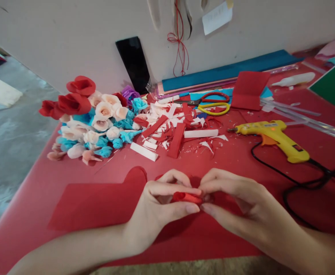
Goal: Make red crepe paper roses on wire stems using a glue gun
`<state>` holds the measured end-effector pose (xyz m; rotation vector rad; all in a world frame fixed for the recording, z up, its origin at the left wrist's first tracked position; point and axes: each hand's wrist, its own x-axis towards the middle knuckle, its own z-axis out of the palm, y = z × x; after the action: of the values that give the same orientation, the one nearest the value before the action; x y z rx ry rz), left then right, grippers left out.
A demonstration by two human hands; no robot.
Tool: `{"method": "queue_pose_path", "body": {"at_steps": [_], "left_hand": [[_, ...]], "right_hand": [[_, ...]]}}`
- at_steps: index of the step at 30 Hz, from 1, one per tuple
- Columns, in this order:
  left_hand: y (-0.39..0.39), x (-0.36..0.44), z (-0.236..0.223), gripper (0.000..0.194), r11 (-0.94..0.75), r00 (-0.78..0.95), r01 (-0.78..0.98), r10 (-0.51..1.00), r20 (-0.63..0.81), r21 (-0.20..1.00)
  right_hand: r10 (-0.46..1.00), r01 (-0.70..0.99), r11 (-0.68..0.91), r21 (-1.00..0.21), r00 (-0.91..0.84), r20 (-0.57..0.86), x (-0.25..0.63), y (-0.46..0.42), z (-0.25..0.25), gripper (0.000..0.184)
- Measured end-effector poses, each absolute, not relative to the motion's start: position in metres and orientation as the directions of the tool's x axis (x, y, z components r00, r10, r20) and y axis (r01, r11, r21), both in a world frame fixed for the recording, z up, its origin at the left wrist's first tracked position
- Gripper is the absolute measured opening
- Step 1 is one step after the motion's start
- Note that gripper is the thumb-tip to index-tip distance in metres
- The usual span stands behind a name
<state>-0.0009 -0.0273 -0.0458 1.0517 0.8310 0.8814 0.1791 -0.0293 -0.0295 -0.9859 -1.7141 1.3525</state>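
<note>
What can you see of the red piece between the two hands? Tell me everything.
The red piece is small and bright red, looks like paper, and is curled into a roll, with a rounded, folded edge showing toward its left side. It lies roughly level, lengthwise across the view, over the red tabletop. The left hand holds it between thumb and fingers. The right hand has its fingertips at the right end, hiding that end from view.

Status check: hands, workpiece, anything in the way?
Left grip pinching rolled red paper; right grip at its right end. Paper partly hidden. Yellow hot-glue gun beyond, apart. Possible snag: black cord near right forearm.
</note>
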Motion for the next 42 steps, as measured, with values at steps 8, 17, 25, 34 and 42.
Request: {"method": "queue_pose_path", "body": {"at_steps": [8,17,25,34,42], "left_hand": [[-0.029,-0.002,-0.046,0.019,0.254,0.427,-0.23,0.894,-0.137,0.939],[-0.027,0.002,-0.045,0.019,0.243,0.382,-0.223,0.913,-0.145,0.944],[-0.025,0.001,-0.042,0.023,0.097,0.357,-0.093,0.932,-0.058,0.991],[-0.015,-0.005,-0.038,0.02,-0.06,0.435,0.06,0.9,0.028,0.996],[-0.005,-0.002,-0.039,0.011,-0.137,0.502,0.204,0.865,0.016,0.969]], "right_hand": [[0.876,0.162,0.286,-0.944,-0.443,0.19,0.178,-0.029,-0.032,0.012],[0.862,0.188,0.294,-0.937,-0.476,0.175,0.177,-0.03,-0.03,0.014],[0.87,0.243,0.265,-0.933,-0.478,0.123,0.179,-0.03,-0.03,0.014],[0.874,0.348,0.294,-0.89,-0.475,0.104,0.182,-0.025,-0.021,0.014],[0.866,0.431,0.281,-0.858,-0.499,0.033,0.188,-0.019,-0.027,0.013]]}}
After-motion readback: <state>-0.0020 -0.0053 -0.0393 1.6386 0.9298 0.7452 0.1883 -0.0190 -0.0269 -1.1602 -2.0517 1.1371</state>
